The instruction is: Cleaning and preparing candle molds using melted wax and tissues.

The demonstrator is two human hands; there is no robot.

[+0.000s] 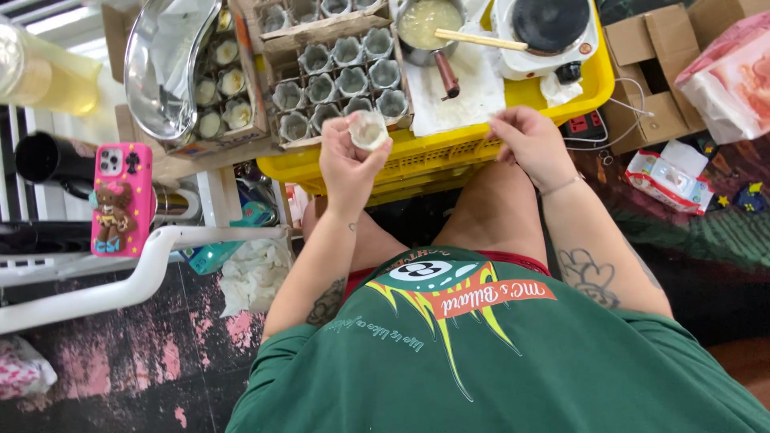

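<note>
Landmark: yellow slatted plastic crate [449, 156] across the knees. Left hand [349, 164] at its near edge, fingers closed round a small translucent cup [369, 129], mouth facing up. Right hand [529, 144] also at the near edge, further right; fingertips pinched together on the crate's rim. On the crate: wooden tray of grey moulds [341, 72], steel saucepan of pale liquid [425, 24], white hotplate [549, 28].
</note>
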